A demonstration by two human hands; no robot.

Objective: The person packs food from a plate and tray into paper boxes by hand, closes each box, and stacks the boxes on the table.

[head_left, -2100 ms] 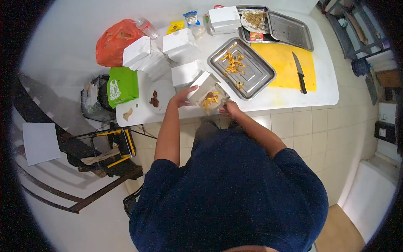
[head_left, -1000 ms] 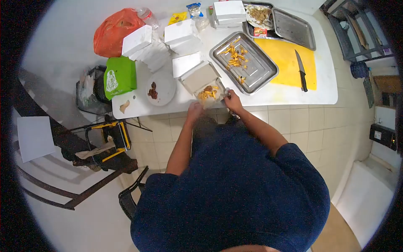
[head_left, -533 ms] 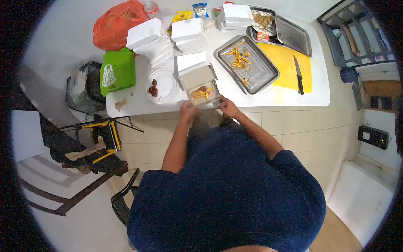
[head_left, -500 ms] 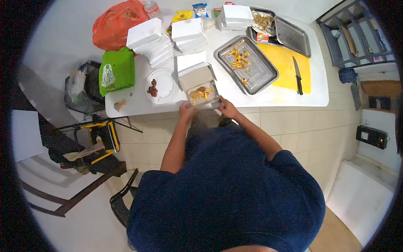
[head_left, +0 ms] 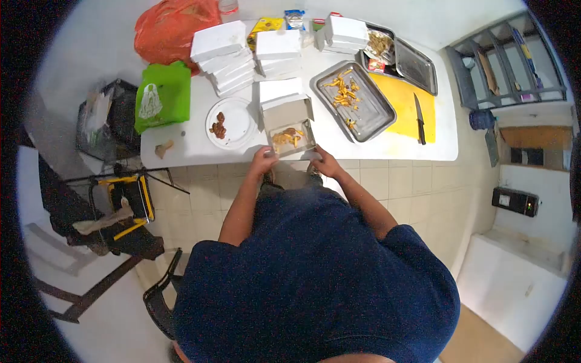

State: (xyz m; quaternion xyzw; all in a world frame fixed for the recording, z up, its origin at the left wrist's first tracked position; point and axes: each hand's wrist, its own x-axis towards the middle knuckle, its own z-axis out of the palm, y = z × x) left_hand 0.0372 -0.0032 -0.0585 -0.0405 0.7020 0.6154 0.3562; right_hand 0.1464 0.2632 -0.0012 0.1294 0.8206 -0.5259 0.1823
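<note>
An open cardboard food box (head_left: 288,112), white outside and brown inside, lies at the table's front edge with its lid tipped back. Fries (head_left: 288,138) and darker pieces of food sit in it. My left hand (head_left: 264,161) is closed on the box's near left corner, and my right hand (head_left: 327,162) grips the near right corner. To the left is a white plate (head_left: 243,127) with brown pieces of meat (head_left: 218,126) on it. A metal tray (head_left: 382,115) holding loose fries (head_left: 346,92) stands to the right.
Stacks of white boxes (head_left: 227,63) line the back. A knife (head_left: 419,121) lies on a yellow cutting board (head_left: 396,124) at right. A green bag (head_left: 172,100) and an orange plastic bag (head_left: 175,33) occupy the left. A chair (head_left: 160,290) stands behind on the left.
The camera view has shifted slightly. Both hands stay at the near corners of the box, and its food looks the same.
</note>
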